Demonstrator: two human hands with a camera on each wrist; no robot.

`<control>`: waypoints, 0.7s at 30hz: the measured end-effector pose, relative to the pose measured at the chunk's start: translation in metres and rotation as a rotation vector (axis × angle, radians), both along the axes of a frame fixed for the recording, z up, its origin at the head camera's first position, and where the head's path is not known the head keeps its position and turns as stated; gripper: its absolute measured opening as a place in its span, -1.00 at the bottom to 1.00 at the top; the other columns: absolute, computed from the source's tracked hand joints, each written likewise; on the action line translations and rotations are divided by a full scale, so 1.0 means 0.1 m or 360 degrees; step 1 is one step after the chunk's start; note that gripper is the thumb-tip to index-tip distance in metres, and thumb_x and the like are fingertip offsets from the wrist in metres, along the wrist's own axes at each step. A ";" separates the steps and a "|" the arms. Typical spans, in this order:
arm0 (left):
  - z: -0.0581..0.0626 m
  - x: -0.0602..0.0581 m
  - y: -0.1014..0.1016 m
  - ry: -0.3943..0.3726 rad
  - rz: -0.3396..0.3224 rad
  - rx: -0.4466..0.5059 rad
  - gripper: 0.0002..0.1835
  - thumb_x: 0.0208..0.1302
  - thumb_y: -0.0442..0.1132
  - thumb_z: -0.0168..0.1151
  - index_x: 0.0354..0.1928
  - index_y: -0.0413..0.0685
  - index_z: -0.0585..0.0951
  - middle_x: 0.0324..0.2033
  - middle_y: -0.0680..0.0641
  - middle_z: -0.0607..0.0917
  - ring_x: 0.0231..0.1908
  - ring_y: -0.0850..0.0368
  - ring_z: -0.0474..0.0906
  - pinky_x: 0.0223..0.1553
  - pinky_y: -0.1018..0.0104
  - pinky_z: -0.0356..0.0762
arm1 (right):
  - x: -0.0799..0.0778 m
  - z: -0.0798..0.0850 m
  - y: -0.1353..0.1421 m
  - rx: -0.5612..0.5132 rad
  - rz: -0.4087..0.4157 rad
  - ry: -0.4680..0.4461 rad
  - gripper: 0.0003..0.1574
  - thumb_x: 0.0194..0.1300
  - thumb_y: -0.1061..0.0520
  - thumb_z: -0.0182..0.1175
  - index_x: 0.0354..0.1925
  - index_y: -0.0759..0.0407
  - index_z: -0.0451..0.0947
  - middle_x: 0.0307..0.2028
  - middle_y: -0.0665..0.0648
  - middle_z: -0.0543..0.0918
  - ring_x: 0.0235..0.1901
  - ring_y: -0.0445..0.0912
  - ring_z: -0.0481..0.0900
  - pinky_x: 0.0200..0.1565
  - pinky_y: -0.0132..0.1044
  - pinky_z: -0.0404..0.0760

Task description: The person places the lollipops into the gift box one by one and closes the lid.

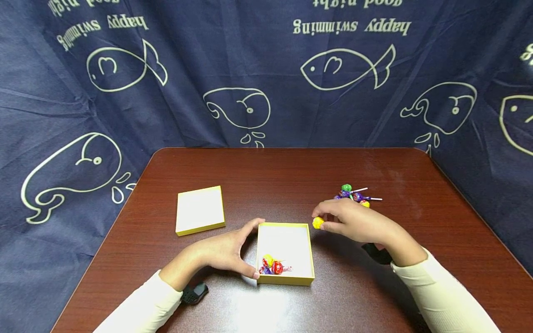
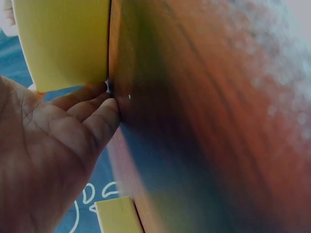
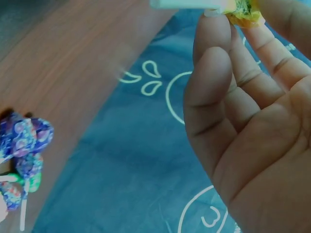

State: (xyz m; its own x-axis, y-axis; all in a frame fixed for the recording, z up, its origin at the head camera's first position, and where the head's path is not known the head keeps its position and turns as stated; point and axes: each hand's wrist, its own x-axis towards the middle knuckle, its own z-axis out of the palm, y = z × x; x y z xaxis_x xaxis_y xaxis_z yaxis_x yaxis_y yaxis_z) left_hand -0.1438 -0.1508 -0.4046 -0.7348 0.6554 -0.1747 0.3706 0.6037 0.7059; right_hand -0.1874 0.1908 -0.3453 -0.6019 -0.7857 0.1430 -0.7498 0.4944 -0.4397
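A shallow yellow box [image 1: 306,280] with a white inside stands in front of me, a few lollipops [image 1: 276,267] in its near left corner. My left hand [image 1: 225,247] spans the box's left side, thumb at the near corner and fingertips at the far one. In the left wrist view its fingers lie against the yellow wall [image 2: 68,43]. Just off the box's right rim, my right hand [image 1: 354,217] pinches a yellow-wrapped lollipop [image 1: 318,223] between thumb and fingers. The right wrist view shows its pale stick [image 3: 184,4] pointing away from the palm.
Behind my right hand lies a small pile of lollipops [image 1: 357,197] in purple, green and yellow wrappers, partly covered by the hand. The matching box lid [image 1: 200,209] lies at the left. A blue patterned cloth [image 1: 266,69] hangs behind the brown table [image 1: 283,171].
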 end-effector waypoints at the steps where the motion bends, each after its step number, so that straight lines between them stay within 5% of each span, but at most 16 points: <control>1: 0.00 0.00 0.00 -0.0001 0.0002 -0.0003 0.34 -0.16 0.27 0.56 0.56 0.16 -0.10 0.38 -0.03 0.29 0.31 0.09 0.28 0.35 0.06 0.19 | 0.00 0.01 -0.01 -0.0010 0.0010 0.0001 -0.76 0.27 0.30 0.31 -0.12 0.04 0.61 -0.22 -0.18 0.60 -0.25 -0.26 0.52 -0.19 -0.24 0.56; 21: 0.00 0.00 0.00 -0.0022 0.0023 0.0030 0.33 -0.16 0.24 0.57 0.55 0.17 -0.09 0.37 -0.04 0.31 0.30 0.10 0.30 0.34 0.06 0.20 | 0.08 0.14 -0.39 -0.0064 0.0186 -0.0044 -0.79 0.31 0.27 0.28 -0.14 0.00 0.60 -0.22 -0.14 0.61 -0.27 -0.26 0.52 -0.22 -0.23 0.58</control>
State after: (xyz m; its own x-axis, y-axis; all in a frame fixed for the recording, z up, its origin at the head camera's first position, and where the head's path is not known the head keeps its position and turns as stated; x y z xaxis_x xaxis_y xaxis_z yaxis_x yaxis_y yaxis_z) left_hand -0.1433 -0.1512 -0.4046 -0.7420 0.6477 -0.1729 0.3518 0.5958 0.7220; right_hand -0.1793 0.1515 -0.3312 -0.5105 -0.8449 0.1601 -0.7887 0.3858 -0.4787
